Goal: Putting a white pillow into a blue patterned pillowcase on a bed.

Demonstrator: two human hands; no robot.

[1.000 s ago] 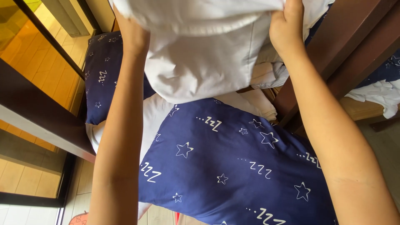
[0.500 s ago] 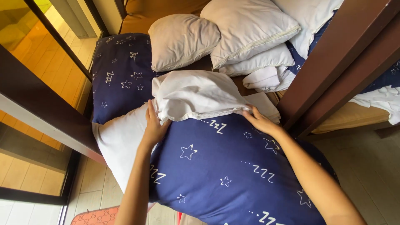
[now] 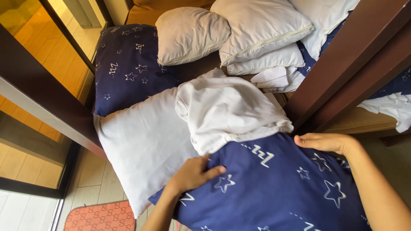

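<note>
Here, lower centre of the frame: left hand [image 3: 195, 173] lies flat, fingers spread and loose, on the navy star-print pillowcase [image 3: 278, 188], apparently pinning the fabric against the white pillow [image 3: 145, 145] half-sheathed in it. Right hand [image 3: 325, 142], centre right, rests open on the case's far edge, gripping nothing; the 2 hands sit well apart, likely to keep the cloth taut. A crumpled white cloth [image 3: 231, 109] is draped over the case's mouth. Upper frame: 2 plump, wrinkled bare pillows [image 3: 190, 34], soft cotton, on the bed. Dark wooden post [image 3: 342, 64] at right.
</note>
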